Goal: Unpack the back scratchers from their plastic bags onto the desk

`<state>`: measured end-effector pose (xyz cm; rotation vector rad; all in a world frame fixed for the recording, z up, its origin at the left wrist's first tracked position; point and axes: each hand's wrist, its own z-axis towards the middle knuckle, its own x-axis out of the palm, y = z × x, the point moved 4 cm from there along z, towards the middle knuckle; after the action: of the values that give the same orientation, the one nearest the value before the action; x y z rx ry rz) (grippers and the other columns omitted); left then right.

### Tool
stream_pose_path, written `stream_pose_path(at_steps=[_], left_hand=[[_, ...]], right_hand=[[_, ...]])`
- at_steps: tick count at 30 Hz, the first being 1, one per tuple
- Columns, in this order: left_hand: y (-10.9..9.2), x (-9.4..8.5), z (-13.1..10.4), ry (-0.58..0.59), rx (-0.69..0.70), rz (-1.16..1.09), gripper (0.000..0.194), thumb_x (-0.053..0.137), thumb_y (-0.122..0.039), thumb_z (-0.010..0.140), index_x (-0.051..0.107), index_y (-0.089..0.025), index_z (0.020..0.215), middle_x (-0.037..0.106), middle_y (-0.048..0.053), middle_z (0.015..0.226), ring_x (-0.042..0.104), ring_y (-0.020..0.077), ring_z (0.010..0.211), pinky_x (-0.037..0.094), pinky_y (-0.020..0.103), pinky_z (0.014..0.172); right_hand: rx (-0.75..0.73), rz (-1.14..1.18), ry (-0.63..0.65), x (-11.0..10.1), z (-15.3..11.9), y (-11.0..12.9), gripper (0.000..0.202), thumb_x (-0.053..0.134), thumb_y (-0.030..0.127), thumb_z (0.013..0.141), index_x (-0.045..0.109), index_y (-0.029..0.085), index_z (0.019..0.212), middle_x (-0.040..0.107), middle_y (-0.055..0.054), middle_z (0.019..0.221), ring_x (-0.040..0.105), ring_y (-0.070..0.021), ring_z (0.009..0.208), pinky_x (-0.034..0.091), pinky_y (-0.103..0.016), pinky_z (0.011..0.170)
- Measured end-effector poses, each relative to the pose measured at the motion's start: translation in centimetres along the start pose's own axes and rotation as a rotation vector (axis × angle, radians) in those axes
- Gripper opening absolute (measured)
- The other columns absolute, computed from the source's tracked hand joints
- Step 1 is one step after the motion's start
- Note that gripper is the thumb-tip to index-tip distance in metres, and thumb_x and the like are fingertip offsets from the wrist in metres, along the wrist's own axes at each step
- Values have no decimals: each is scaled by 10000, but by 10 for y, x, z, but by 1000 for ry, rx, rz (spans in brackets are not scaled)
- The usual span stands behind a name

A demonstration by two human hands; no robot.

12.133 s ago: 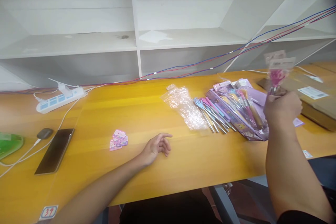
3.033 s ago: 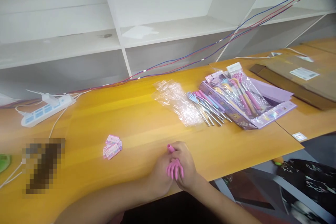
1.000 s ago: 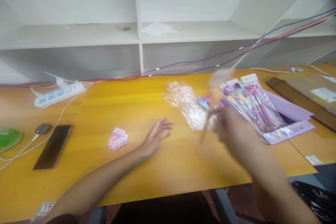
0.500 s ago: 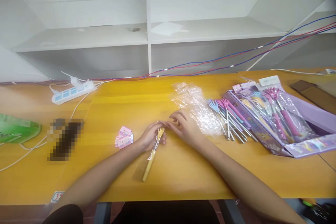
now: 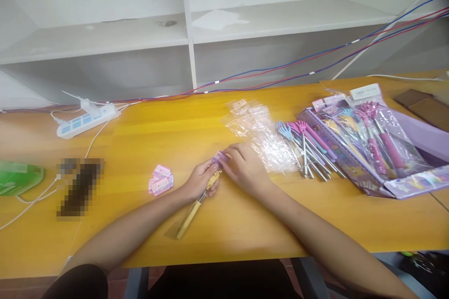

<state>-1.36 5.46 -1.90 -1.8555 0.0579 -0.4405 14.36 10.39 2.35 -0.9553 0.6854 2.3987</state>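
My left hand [image 5: 201,181] is closed around the head end of a yellow back scratcher [image 5: 189,219] with a hand-shaped top, in what looks like a clear bag. Its handle slants down toward the front edge of the table. Between the fingertips of both hands is a small purple card [image 5: 219,157], at the top of the scratcher. My right hand [image 5: 245,168] pinches the card's right side. Left of my hands lie several pink cards [image 5: 162,181] in a loose stack.
Clear plastic bags [image 5: 266,135] lie beyond my right hand. Beside them are loose back scratchers [image 5: 310,149] and a purple display box [image 5: 368,182] holding bagged ones. A power strip [image 5: 87,121], a green package [image 5: 21,177] and a blurred-out item [image 5: 80,189] are at left.
The purple card now shows between my hands, and my right fingers have closed on it. The scratcher's handle end has swung left. The whole view has shifted slightly.
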Motion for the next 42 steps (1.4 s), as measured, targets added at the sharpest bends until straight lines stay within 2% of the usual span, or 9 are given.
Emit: stream_pose_path(at_steps=[2,6,12,18,23,29,36,42], left_hand=[[0,0,0,-3,-12,-15,451,588,-642,988,511,-205,1066,534,-78,508,460,100,359,356,185,401],[-2,0,0,9,-21,-11,364,592,-554,992,510,-206,1066,523,-83,512,440,99,372,358,194,409],[-4,4,-4,56,6,87,321,579,-511,1018,538,-193,1011,483,-85,545,429,88,412,369,200,425],[1,2,-2,47,-17,23,304,584,-499,1010,516,-206,1046,492,-82,550,422,97,420,373,206,426],[1,2,-2,51,-7,33,287,579,-456,1008,534,-195,1117,483,-85,550,422,100,427,373,203,428],[-1,2,-3,32,-3,43,271,565,-465,1015,529,-205,1083,486,-84,549,425,101,417,366,205,429],[0,2,-3,70,27,154,367,535,-562,1051,539,-199,1107,493,-83,572,446,98,440,396,216,471],[0,3,-4,139,64,268,408,510,-576,1070,543,-185,1181,507,-74,601,455,101,458,399,225,484]], right_hand=[[-13,44,26,2,-2,3,200,615,245,1055,627,177,1243,709,-137,1120,679,-263,1040,595,-405,879],[-13,140,-18,7,-7,5,174,613,179,1038,617,201,1210,715,-134,1142,703,-258,1076,621,-404,899],[68,269,-4,12,-10,3,130,563,123,1036,609,215,1116,703,-102,1045,726,-216,936,646,-364,794],[71,407,38,7,-8,2,244,676,192,996,621,214,1233,711,-122,1131,725,-246,1047,652,-413,899],[64,407,35,6,-7,-2,79,627,196,1041,665,223,1105,737,-108,1108,749,-223,1010,665,-393,881],[15,325,20,10,-12,4,98,626,181,1033,636,213,1125,726,-144,1209,745,-240,1117,667,-388,917],[38,235,30,11,-14,9,98,591,119,991,582,217,993,723,-132,1188,757,-224,1034,662,-342,814],[127,266,33,9,-13,8,131,586,91,952,575,219,928,692,-100,1089,714,-168,863,625,-291,723]])
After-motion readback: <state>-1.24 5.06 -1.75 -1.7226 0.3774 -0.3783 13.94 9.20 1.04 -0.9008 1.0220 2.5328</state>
